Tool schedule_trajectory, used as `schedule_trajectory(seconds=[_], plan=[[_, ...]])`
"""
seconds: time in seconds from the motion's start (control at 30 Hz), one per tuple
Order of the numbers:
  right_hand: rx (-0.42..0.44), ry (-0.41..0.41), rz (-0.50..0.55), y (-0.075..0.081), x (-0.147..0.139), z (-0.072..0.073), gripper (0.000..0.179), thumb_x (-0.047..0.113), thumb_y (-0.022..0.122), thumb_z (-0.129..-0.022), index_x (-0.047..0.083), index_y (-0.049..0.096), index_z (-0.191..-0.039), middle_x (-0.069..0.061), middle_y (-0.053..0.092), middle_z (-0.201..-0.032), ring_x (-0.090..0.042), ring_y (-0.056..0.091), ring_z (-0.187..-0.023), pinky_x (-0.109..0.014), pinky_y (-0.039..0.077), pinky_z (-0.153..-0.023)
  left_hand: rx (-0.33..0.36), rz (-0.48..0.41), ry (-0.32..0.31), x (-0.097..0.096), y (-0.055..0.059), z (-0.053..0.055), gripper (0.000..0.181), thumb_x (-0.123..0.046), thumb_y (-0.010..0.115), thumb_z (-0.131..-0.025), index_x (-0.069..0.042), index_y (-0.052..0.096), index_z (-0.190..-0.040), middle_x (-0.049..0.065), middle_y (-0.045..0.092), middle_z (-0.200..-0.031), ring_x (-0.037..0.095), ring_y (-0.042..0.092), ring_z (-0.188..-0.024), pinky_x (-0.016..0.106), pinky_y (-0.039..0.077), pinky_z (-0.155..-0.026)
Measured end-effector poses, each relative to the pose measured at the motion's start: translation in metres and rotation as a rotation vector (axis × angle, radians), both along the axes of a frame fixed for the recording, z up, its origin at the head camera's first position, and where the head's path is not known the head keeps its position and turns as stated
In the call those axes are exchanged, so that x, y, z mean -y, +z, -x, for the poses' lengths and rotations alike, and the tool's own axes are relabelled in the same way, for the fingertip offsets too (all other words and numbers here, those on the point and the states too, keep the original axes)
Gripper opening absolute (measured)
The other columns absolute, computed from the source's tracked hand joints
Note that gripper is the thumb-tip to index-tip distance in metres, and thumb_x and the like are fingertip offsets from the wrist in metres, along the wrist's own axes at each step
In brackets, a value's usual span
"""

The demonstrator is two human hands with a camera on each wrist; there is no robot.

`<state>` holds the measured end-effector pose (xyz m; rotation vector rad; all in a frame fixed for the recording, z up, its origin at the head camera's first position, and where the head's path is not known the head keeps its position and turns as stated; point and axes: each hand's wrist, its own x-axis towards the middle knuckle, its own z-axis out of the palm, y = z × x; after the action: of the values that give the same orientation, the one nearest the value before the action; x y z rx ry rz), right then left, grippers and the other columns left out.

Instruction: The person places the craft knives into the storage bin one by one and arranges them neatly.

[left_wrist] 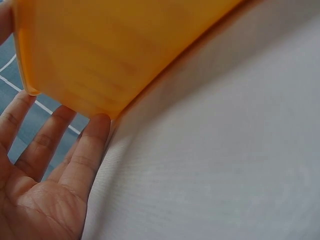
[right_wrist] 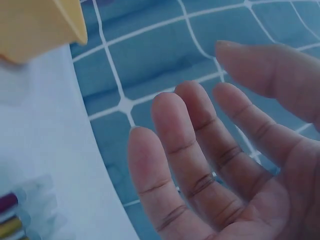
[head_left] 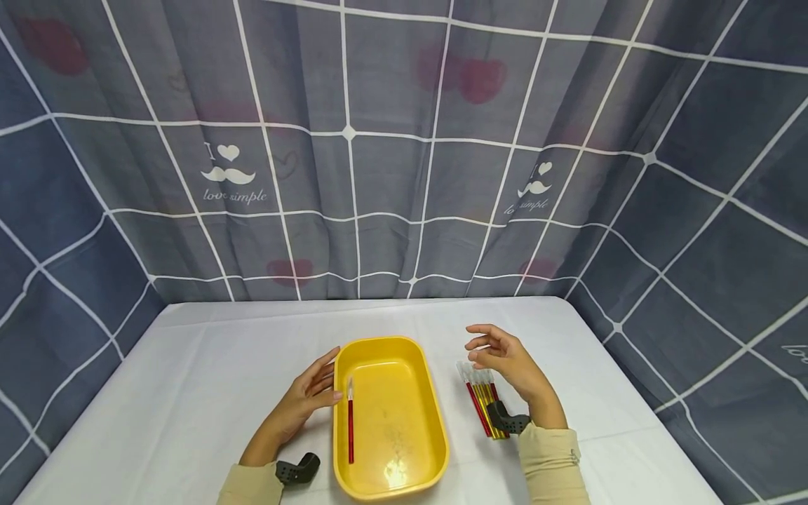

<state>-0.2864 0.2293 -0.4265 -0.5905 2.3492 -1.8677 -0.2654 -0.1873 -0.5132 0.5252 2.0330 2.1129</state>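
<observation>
My left hand [head_left: 311, 388] holds the long left side of a yellow plastic tray [head_left: 438, 421], thumb at the rim and fingers along the outer wall. In the left wrist view, fingertips [left_wrist: 100, 125] meet the outside of the tray. A slim red pen-like tool [head_left: 351, 429] with a clear, pointed end lies lengthwise inside, near the thumb. To the right of the tray, my right hand [head_left: 507, 359] hovers with loosely bent fingers and nothing in them. Below it on the cloth lies a row of several similar red and gold pen-like tools [head_left: 482, 403], clear ends facing away, partly hidden by the wrist.
A white cloth [head_left: 214, 365] covers the table. Grey checked curtains [head_left: 391, 175] hang behind it and along both sides. Each wrist carries a black camera mount; the right mount [head_left: 507, 419] overlaps the row of pen-like tools in the head view.
</observation>
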Motion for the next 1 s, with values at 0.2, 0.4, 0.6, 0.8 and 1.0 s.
schedule_trajectory(seconds=[0.2,0.4,0.6,0.8,1.0], plan=[[0.023,-0.057,-0.008,-0.006,-0.01,0.002,0.048,0.0,0.066,-0.103,-0.015,0.051,-0.146,-0.02,0.069,-0.116,-0.023,0.072,-0.099,-0.029,0.061,-0.084,-0.006,-0.002,-0.001,0.0,-0.002,-0.001,0.088,-0.005,0.074,-0.096,0.004,0.026,-0.169,0.04,0.04,-0.159,0.027,0.055,-0.133,0.024,0.052,-0.105],[0.049,-0.112,-0.038,-0.014,-0.018,0.006,0.049,0.001,0.068,-0.101,-0.016,0.052,-0.145,-0.029,0.068,-0.117,-0.024,0.072,-0.098,-0.032,0.061,-0.082,-0.004,-0.012,0.0,0.001,-0.003,-0.001,0.087,-0.005,0.074,-0.096,0.004,0.026,-0.169,0.04,0.039,-0.159,0.023,0.056,-0.131,0.024,0.052,-0.104],[0.088,-0.152,-0.085,-0.025,-0.024,0.009,0.052,0.001,0.067,-0.101,-0.017,0.05,-0.147,-0.023,0.07,-0.115,-0.022,0.071,-0.097,-0.034,0.061,-0.079,-0.007,-0.009,0.001,0.001,-0.002,-0.001,0.087,-0.005,0.074,-0.096,0.005,0.026,-0.169,0.04,0.039,-0.16,0.022,0.057,-0.132,0.023,0.051,-0.105],[0.128,-0.175,-0.086,-0.036,-0.029,0.011,0.056,0.0,0.07,-0.098,-0.017,0.05,-0.147,-0.017,0.071,-0.109,-0.015,0.067,-0.09,-0.032,0.058,-0.074,-0.008,0.001,-0.002,0.001,-0.001,0.001,0.088,-0.007,0.074,-0.097,0.004,0.026,-0.169,0.039,0.039,-0.161,0.02,0.057,-0.132,0.023,0.051,-0.105],[0.149,-0.199,-0.084,-0.044,-0.033,0.013,0.056,-0.003,0.071,-0.096,-0.019,0.05,-0.145,-0.008,0.071,-0.101,-0.014,0.064,-0.083,-0.028,0.056,-0.068,-0.007,0.005,0.001,0.001,-0.001,0.001,0.088,-0.007,0.074,-0.096,0.004,0.026,-0.169,0.039,0.04,-0.16,0.018,0.058,-0.131,0.022,0.05,-0.106]])
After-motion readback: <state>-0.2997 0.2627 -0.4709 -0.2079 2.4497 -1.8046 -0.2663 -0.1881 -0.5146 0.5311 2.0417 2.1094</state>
